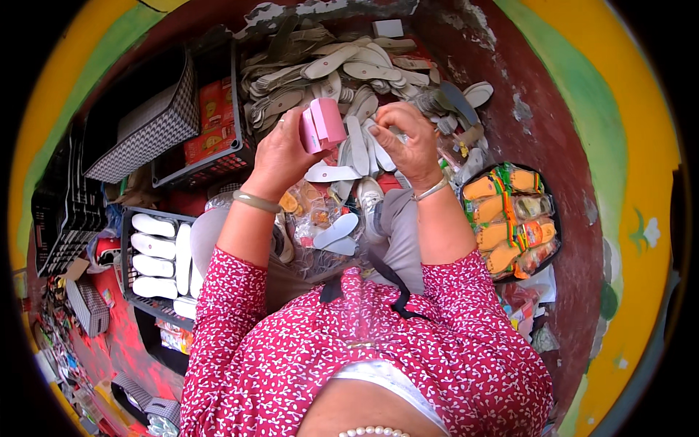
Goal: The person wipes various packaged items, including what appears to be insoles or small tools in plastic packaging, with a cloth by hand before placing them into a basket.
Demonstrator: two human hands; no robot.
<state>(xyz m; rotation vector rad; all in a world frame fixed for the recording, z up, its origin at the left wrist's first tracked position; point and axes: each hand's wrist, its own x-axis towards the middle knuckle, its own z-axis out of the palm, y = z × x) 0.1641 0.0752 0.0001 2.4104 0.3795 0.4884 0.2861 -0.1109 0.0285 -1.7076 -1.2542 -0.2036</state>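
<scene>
Pink box (325, 124) in left hand (282, 156)

The box is pinched between thumb and fingers, before a pile of pale insoles (328, 62). Right hand (409, 142) is curled nearby; whether it pinches anything, cannot tell. Dark basket (128, 273): white insoles (154, 246). Black tray (559, 237): wrapped orange insoles (491, 211). Black crate (237, 149): red packets (211, 144).

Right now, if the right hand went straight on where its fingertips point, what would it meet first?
Likely the pink box-like item held in the left hand, though depth between them is unclear.
</scene>
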